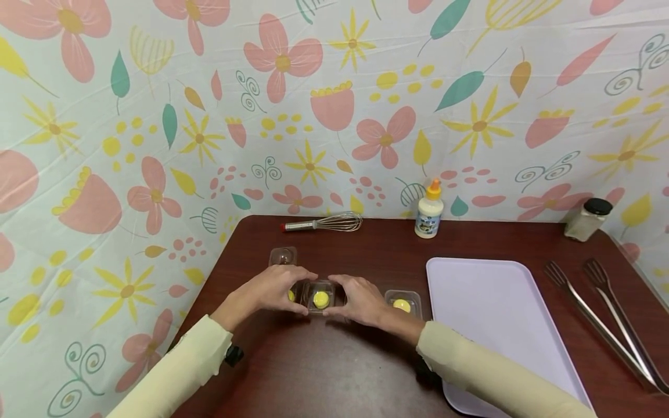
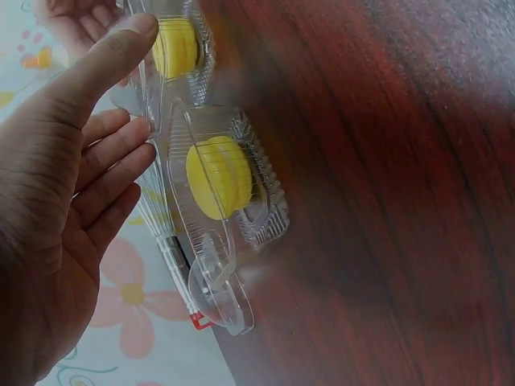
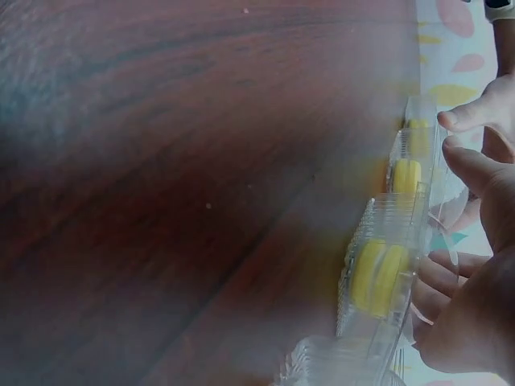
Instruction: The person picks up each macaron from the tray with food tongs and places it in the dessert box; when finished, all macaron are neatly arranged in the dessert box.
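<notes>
Both hands are around a small clear plastic clamshell box [image 1: 309,304] holding a yellow macaron [image 1: 321,299]. My left hand [image 1: 274,289] grips its left side, thumb at the near edge and fingers at the far edge. On the opposite side, my right hand [image 1: 363,299] grips it the same way. Partly behind the left hand is a second box with a yellow macaron [image 2: 219,177]; a clear domed lid [image 1: 282,256] stands beyond it. Right of my right wrist sits another clear box [image 1: 415,297] with a macaron [image 1: 401,305].
A lilac tray [image 1: 486,325] lies to the right, metal tongs [image 1: 601,325] beyond it. Along the back stand a whisk [image 1: 334,222], a white bottle with an orange cap [image 1: 428,212] and a black-lidded jar [image 1: 587,219]. A flowered cloth [image 1: 334,116] hangs behind the dark table.
</notes>
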Demonstrator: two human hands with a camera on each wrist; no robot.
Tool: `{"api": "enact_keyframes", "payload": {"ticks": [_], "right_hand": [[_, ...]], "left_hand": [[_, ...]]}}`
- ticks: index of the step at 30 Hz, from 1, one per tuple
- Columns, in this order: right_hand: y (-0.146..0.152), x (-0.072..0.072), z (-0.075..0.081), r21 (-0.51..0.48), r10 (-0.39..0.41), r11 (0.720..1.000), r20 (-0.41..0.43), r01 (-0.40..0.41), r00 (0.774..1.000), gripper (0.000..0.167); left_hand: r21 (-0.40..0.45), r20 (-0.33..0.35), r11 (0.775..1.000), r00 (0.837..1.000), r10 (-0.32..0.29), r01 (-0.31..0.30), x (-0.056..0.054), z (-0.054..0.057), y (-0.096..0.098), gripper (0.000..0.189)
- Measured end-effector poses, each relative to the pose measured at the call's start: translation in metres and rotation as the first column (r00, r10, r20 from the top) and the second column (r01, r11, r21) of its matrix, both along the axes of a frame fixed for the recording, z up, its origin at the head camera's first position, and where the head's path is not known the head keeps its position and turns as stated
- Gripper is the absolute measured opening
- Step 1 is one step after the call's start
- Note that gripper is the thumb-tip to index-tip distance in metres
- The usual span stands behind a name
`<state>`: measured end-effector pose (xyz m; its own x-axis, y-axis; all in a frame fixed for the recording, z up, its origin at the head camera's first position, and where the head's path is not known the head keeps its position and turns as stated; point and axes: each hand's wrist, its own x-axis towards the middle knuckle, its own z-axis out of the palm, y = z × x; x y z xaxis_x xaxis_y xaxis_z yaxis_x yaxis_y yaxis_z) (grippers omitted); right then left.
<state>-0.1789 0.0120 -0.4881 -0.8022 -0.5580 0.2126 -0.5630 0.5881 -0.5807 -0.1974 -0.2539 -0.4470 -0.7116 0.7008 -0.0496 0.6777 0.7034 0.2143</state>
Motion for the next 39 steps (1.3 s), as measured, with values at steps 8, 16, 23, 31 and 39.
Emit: {"api": "enact_keyframes", "payload": {"ticks": [8,16,23,31,39], "right_hand": [[-0.0015,0.0004,-0.0024,0.012,-0.003,1.0,-0.021,0.003,1.0,0.075],[-0.0028,0.0004,-0.0024,0.019,-0.011,1.0,-0.013,0.011,1.0,0.073],[-0.0037,0.0007,-0.0011,0.028,-0.018,0.999,-0.012,0.019,1.0,0.072],[-0.0046,0.0035,-0.0027,0.062,-0.028,0.998,-0.023,0.029,0.999,0.076],[-0.0047,0.0034,-0.0035,0.061,-0.037,0.997,-0.029,0.039,0.999,0.077]], "left_hand": [[-0.002,0.001,1.0,1.0,0.007,-0.007,0.0025,-0.0001,0.0018,0.079],[0.013,0.004,1.0,1.0,0.01,-0.01,0.0026,-0.0025,0.0017,0.079],[0.009,0.002,1.0,1.0,0.013,-0.013,0.0032,-0.0026,0.0022,0.078],[-0.023,0.0,1.0,1.0,-0.001,0.001,0.0034,-0.0063,0.0036,0.079],[-0.019,0.009,1.0,1.0,0.005,-0.004,0.0028,-0.0073,0.0048,0.079]]}}
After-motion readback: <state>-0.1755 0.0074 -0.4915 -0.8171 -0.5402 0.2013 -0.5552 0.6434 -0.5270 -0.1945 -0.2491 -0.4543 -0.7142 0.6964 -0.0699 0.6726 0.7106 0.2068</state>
